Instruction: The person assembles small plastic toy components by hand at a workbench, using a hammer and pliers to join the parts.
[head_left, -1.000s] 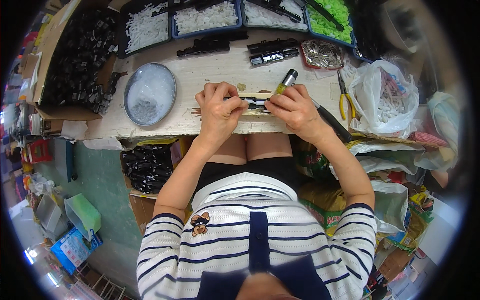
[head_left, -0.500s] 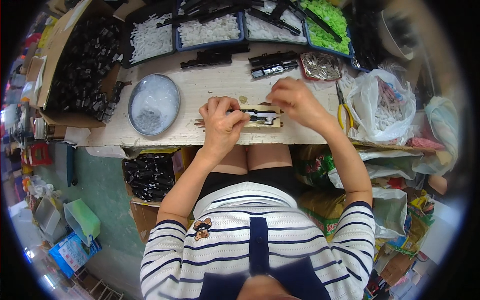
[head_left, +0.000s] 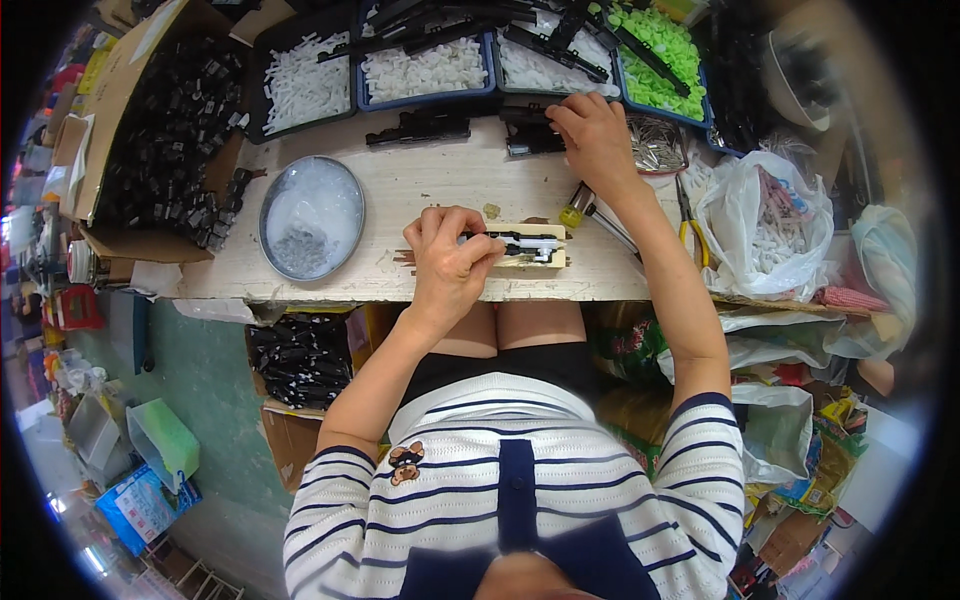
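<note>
In front of me, a cream-coloured jig block (head_left: 559,258) holds a long black plastic part with a white piece (head_left: 532,243) along it. My left hand (head_left: 448,262) is closed at the block's left end, thumb and fingers pinching the black part there. Farther off, my right hand (head_left: 598,145) reaches over a pair of black plastic housings (head_left: 532,142). Its fingertips are drawn together at the right end of the upper one; the hand hides part of the contact. Below that wrist lies a tool with a yellow handle (head_left: 572,214) and a metal shaft.
A round tray of clear grease-like stuff (head_left: 312,215) sits left. Bins of white pieces (head_left: 425,68) and green pieces (head_left: 655,60) line the back. Yellow-handled pliers (head_left: 692,225), a dish of metal pins (head_left: 656,145) and a plastic bag (head_left: 765,225) stand right; a carton (head_left: 130,215) stands left.
My right hand has moved away from the jig block, up to the black housings at the back. The yellow-handled tool shows now. My left hand stays at the block.
</note>
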